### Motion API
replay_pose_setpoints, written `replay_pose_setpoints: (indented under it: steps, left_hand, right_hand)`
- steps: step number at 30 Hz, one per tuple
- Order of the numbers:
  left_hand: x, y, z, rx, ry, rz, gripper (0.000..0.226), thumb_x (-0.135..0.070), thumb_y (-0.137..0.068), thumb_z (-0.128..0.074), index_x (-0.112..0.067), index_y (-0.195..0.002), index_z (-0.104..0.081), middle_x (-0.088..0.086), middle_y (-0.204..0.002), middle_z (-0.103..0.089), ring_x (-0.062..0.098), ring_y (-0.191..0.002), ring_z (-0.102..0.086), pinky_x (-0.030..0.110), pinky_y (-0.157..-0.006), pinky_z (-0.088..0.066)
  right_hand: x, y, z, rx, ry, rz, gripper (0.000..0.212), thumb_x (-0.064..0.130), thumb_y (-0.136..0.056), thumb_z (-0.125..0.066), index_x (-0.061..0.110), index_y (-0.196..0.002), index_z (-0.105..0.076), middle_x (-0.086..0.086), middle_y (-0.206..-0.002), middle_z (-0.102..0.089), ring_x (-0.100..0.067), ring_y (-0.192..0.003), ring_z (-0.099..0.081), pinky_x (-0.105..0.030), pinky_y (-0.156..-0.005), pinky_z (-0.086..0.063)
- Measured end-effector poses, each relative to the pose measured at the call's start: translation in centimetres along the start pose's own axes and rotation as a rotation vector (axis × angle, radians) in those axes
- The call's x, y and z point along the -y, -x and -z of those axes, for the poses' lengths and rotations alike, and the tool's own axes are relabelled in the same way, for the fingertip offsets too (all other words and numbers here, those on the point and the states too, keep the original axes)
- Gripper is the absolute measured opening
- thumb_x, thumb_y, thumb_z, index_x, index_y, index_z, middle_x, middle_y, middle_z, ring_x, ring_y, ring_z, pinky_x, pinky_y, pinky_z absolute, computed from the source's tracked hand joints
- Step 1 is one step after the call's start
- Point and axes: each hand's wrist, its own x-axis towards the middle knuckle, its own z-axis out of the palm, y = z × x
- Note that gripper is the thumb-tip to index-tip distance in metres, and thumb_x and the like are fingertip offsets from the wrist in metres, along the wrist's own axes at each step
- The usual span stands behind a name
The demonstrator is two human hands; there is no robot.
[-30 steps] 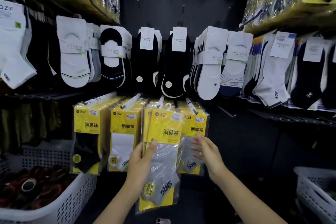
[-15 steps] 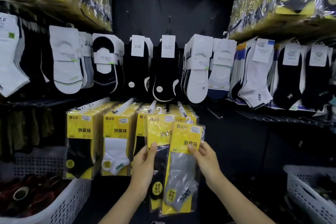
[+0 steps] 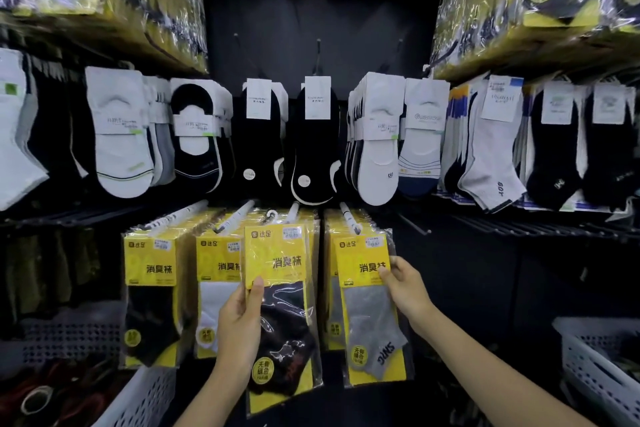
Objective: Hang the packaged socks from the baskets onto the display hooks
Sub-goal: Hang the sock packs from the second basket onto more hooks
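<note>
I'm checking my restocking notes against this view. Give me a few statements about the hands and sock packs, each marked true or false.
1. The left hand holds a pack of black socks. True.
2. The right hand holds a pack of white socks. False: its pack holds grey socks.
3. Both held packs have yellow header cards. True.
4. The right hand grips its pack at the bottom edge. False: it pinches the card near the top.
5. A white basket sits at lower right. True.
</note>
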Motion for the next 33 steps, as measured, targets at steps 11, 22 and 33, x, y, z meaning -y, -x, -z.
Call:
replay_pose_setpoints:
  steps: [11, 22, 33]
  left_hand:
    - [0.1, -0.5, 0.5, 0.002, 0.001, -0.005, 0.016, -0.038, -0.093, -0.051, -0.039, -0.077, -0.054, -0.024, -0.070, -0.053, -0.017, -0.065, -0.050, 0.009, -0.062, -0.032]
    - [0.8, 0.9, -1.5, 0.141, 0.053, 0.029, 0.013, -0.033, -0.094, -0.051, -0.032, -0.093, -0.063, -0.021, -0.082, -0.070, -0.020, -0.080, -0.058, 0.003, -0.063, -0.041]
    - [1.7, 2.9, -7.1, 0.380, -0.006, 0.109, 0.025, -0.039, -0.092, -0.053, -0.032, -0.116, -0.058, -0.011, -0.108, -0.068, -0.002, -0.098, -0.062, 0.016, -0.085, -0.048]
  right_hand:
    - [-3.8, -3.6, -2.1, -0.270, 0.060, -0.349, 0.023, 0.030, -0.084, -0.071, 0.008, -0.087, -0.063, -0.009, -0.086, -0.062, -0.024, -0.083, -0.056, -0.036, -0.077, -0.050]
    - [-0.6, 2.9, -1.5, 0.020, -0.048, -0.245, 0.020, 0.028, -0.095, -0.056, 0.012, -0.101, -0.064, -0.006, -0.094, -0.065, -0.014, -0.082, -0.062, -0.026, -0.071, -0.053]
    - [1.1, 5.4, -1.0, -0.059, -0.186, -0.173, 0.024, 0.024, -0.095, -0.055, 0.002, -0.098, -0.065, -0.014, -0.101, -0.071, -0.025, -0.095, -0.068, -0.035, -0.085, -0.054]
